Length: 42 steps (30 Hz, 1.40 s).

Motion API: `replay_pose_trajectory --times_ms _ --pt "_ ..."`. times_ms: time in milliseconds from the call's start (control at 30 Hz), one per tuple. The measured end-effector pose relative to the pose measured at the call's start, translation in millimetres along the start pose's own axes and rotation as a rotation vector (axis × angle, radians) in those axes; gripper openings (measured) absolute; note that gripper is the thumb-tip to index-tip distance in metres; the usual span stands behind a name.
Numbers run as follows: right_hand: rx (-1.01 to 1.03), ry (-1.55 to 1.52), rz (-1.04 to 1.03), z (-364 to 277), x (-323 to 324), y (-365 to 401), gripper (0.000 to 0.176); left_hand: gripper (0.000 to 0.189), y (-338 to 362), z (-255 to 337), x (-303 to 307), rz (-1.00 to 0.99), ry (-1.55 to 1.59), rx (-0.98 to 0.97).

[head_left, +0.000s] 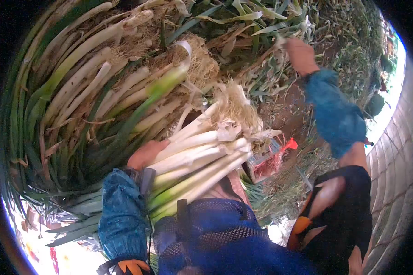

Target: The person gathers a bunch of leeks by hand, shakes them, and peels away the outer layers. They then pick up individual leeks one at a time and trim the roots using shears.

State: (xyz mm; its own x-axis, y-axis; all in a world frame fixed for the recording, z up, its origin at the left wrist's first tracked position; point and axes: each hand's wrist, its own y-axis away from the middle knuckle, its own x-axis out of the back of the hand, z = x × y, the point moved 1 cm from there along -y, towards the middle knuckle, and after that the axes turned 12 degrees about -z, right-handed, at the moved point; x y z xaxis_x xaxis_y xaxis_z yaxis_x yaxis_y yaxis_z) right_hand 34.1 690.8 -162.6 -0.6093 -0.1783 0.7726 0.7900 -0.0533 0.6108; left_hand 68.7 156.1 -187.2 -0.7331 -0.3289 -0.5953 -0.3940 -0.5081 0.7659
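A bunch of long green onions (197,158) lies across my lap, white shafts and tangled roots pointing away from me. My left hand (147,154) is closed around stalks at the bunch's left side, and its fingertips are hidden among them. Out to the upper right, my right hand (300,55) is over a heap of leafy scraps (266,78). Motion smears its fingers, so I cannot see whether anything is in them. Left of the bunch is a big pile of green onions (78,87) with roots attached. One greener stalk (163,85) lies on top, near a white strip (184,48).
Red plastic string (273,160) sits in a small container right of the bunch. Cut leaves and bits cover the soil (287,107). Paving (394,151) runs along the right edge. My knee in dark cloth (339,206) is at the lower right.
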Motion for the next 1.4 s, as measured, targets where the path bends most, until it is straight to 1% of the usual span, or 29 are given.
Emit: replay_pose_trajectory --times_ms 67,100,133,200,267,300,367,433,467,500,533,567,667,733,767,833,867,933,1000,1033,1100,1133,1167,1200,1267,1300,1333,1367,1400 --pt "-0.065 -0.172 -0.09 -30.3 51.5 28.8 0.023 0.053 -5.7 -13.0 -0.1 -0.044 -0.017 -0.074" --pt "-0.1 -0.255 -0.126 -55.4 74.8 48.2 0.025 0.053 -0.8 -4.6 -2.8 -0.021 -0.007 -0.061" --pt "-0.063 -0.413 -0.268 -84.6 87.2 65.9 0.032 0.053 8.5 7.3 -6.6 0.003 0.003 -0.044" --pt "0.036 -0.605 -0.487 -153.3 94.5 96.1 0.036 0.053 8.6 5.6 -3.4 0.026 0.042 -0.033" --pt "0.302 -0.679 -0.488 -204.6 92.6 114.1 0.034 0.053 -9.2 -19.7 1.0 0.009 0.102 -0.039" --pt "0.326 -0.688 -0.475 -205.8 86.1 111.7 0.032 0.053 -9.2 -20.1 1.6 0.01 0.102 -0.02" --pt "0.374 -0.706 -0.452 -202.6 70.1 94.6 0.028 0.053 -8.5 -19.5 1.4 0.011 0.106 0.017" --pt "0.169 -0.481 -0.222 -149.8 45.0 67.4 0.022 0.054 0.0 -12.0 -1.6 -0.007 0.076 -0.011" --pt "0.265 -0.502 -0.049 -107.9 60.2 60.4 0.018 0.054 1.8 -8.0 -0.3 -0.01 0.061 -0.033" --pt "-0.074 -0.361 -0.152 -64.6 51.5 49.2 0.02 0.054 -0.2 -9.0 0.5 0.005 0.051 -0.017" --pt "-0.114 -0.215 -0.178 -30.4 56.6 52.7 0.023 0.054 -2.3 -12.2 -0.4 0.012 0.039 0.006" --pt "-0.095 -0.3 -0.081 -16.1 64.5 64.0 0.022 0.055 -4.9 -13.9 0.3 0.022 0.024 0.022" --pt "0.098 -0.433 -0.217 -64.1 78.2 92.6 0.027 0.055 -12.2 -19.6 5.8 0.012 -0.047 0.011" --pt "0.112 -0.618 -0.537 -134.5 102.1 108.4 0.041 0.055 -2.4 -5.2 2.2 0.026 -0.018 0.005" --pt "0.267 -0.719 -0.394 -162.0 105.4 120.6 0.04 0.056 0.7 -2.4 0.8 0.032 0.0 0.008" --pt "0.374 -0.735 -0.439 -213.7 101.4 130.1 0.032 0.053 -0.8 -7.2 2.0 0.003 0.02 -0.04" --pt "0.442 -0.644 -0.436 -225.8 94.8 129.2 0.03 0.052 -2.6 -9.1 1.5 -0.013 0.032 -0.066" --pt "0.581 -0.453 -0.41 -240.5 83.8 123.3 0.026 0.056 -9.6 -13.5 4.9 -0.013 0.042 -0.013" --pt "0.496 -0.589 -0.123 -197.3 81.2 101.7 0.02 0.057 -6.2 -17.7 2.1 -0.022 0.028 0.021" --pt "0.344 -0.377 -0.029 -160.2 62.8 82.6 0.019 0.057 -2.5 -12.3 1.8 -0.02 0.004 0.012" --pt "-0.159 -0.765 -0.135 -71.2 81.4 62.9 0.02 0.057 -1.3 -7.4 3.5 0.004 -0.021 -0.011" --pt "-0.177 -0.349 -0.074 -38.5 68.3 63.1 0.02 0.055 0.1 -6.9 2.4 0.01 -0.031 -0.006" --pt "-0.205 -0.272 -0.149 -39.1 75.1 66.9 0.023 0.054 1.1 -4.8 1.7 0.018 -0.041 -0.004" --pt "-0.109 -0.341 -0.17 -50.5 74.2 70.7 0.027 0.053 1.8 -3.0 0.3 0.027 -0.049 -0.004" --pt "0.081 -0.477 -0.2 -103.8 71.4 71.9 0.034 0.056 -3.2 -6.2 1.8 0.0 -0.028 0.007" --pt "0.065 -0.623 -0.429 -142.8 87.9 68.5 0.045 0.058 -4.9 -7.9 4.9 -0.009 -0.022 0.017" --pt "0.085 -0.517 -0.526 -181.4 93.4 62.8 0.052 0.059 -4.5 -9.9 5.6 -0.004 0.009 0.028" --pt "0.33 -0.546 -0.356 -211.6 79.6 66.0 0.043 0.059 -4.9 -11.5 5.1 -0.001 0.038 0.039" --pt "0.561 -0.518 -0.256 -236.7 54.4 62.1 0.035 0.06 -6.9 -12.7 3.9 -0.002 0.066 0.049"
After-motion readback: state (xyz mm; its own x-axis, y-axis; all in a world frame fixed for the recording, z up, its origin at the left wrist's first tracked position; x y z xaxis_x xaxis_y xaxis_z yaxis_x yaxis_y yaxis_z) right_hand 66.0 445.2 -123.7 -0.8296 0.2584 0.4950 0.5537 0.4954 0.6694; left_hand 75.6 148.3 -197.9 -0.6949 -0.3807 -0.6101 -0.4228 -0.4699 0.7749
